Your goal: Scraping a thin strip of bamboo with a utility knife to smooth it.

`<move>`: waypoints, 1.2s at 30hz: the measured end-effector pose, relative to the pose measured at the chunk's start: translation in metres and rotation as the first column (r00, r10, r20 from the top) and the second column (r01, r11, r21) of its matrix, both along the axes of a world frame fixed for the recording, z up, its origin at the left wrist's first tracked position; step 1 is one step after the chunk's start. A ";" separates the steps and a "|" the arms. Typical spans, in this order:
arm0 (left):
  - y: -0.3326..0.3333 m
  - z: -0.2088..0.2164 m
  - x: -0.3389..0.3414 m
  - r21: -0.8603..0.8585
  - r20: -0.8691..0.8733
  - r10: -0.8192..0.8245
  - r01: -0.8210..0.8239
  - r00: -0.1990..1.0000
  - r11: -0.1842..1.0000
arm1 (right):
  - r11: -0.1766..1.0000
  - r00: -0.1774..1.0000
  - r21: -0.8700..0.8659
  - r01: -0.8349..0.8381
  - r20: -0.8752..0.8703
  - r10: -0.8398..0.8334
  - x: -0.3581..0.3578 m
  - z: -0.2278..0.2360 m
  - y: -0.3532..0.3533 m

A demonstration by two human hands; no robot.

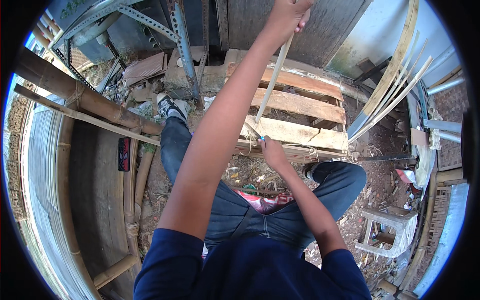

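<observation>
Stretched far forward, my left hand [291, 16] is closed round the upper part of a pale bamboo strip [273, 80]. The strip slants down, its lower end meeting the near slats of a wooden pallet [301, 106]. My right hand [274, 154] is closed on the handle of a knife [254, 132] at the pallet's near edge. A small blue spot shows at the handle, and the blade points up and left, close to the strip's lower end. Whether the blade touches the strip, I cannot tell. Pale shavings hang at the pallet's edge beside the knife.
Several long bamboo strips [395, 85] lean at the right. A worn stool [389, 232] stands at lower right. On the left, a phone-like black and red object [124, 154] lies by a bamboo frame [131, 200]. A perforated metal post [184, 50] rises behind my left foot.
</observation>
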State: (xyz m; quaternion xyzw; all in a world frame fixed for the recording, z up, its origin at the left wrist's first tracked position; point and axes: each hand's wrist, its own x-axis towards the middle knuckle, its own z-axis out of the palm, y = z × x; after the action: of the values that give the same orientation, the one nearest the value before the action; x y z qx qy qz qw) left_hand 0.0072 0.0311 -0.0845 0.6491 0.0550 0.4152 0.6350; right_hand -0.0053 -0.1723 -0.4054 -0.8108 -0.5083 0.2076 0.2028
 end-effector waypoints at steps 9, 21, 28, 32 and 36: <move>0.017 -0.010 -0.011 -0.096 0.148 -0.253 0.269 0.956 0.958 | 0.990 0.940 -0.123 -0.074 0.323 0.110 0.036 0.012 0.009; 0.014 -0.008 -0.009 -0.024 0.088 -0.313 0.316 0.946 0.948 | 0.915 0.589 -0.394 0.085 -0.721 -0.365 0.030 -0.008 0.020; 0.012 -0.011 -0.014 -0.059 0.150 -0.306 0.317 0.940 0.946 | 0.998 0.997 -0.066 -0.014 0.079 0.019 0.002 0.043 0.011; 0.009 -0.002 -0.013 -0.159 0.102 -0.282 0.295 0.954 0.942 | 0.992 0.983 -0.120 0.028 0.183 -0.006 0.020 0.011 0.010; 0.013 -0.004 -0.008 -0.195 0.055 -0.265 0.271 0.963 0.943 | 1.000 0.998 -0.005 0.023 -0.066 -0.024 0.033 -0.026 0.018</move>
State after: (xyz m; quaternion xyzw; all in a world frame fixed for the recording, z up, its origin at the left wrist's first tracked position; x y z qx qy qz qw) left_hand -0.0010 0.0436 -0.0890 0.5772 -0.0011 0.3265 0.7485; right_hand 0.0280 -0.1538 -0.4310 -0.8098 -0.4912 0.2331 0.2203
